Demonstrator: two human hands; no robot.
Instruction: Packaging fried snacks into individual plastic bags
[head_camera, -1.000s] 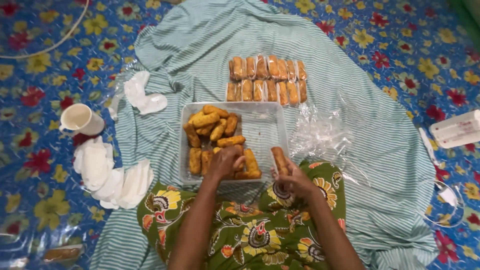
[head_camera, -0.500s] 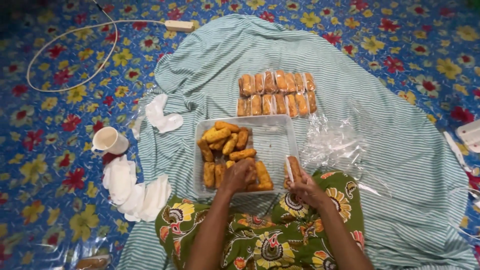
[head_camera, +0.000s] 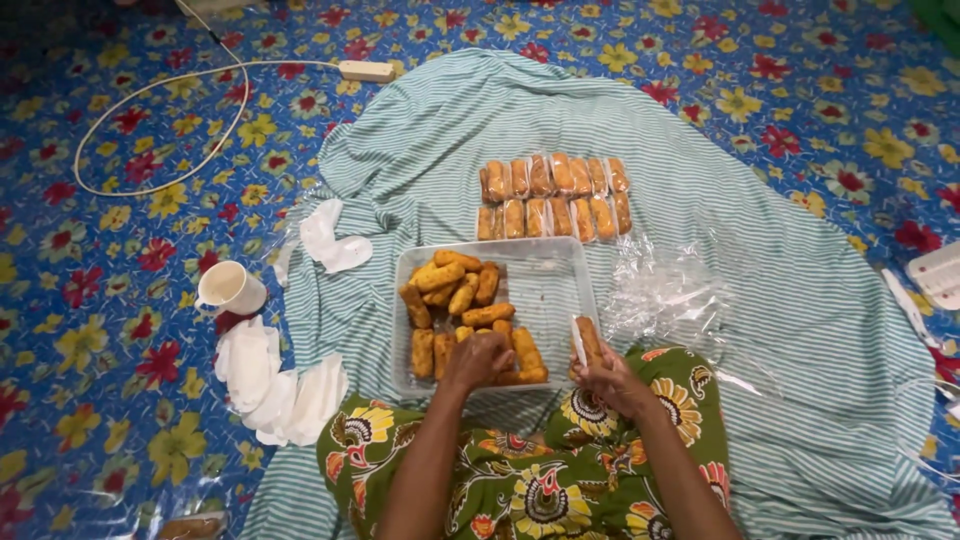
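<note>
Head view, looking down at my lap: my left hand reaches into the clear rectangular plastic tray, fingers curled down onto the golden-brown fried rolls heaped in its left half; whether they grip one I cannot tell. My right hand, just right of the tray's near corner, is closed around one fried roll in a thin clear wrapper, held upright. Beyond the tray lie two rows of wrapped rolls on the green-and-white striped cloth. Left of the tray stand a white mug and crumpled white paper napkins.
</note>
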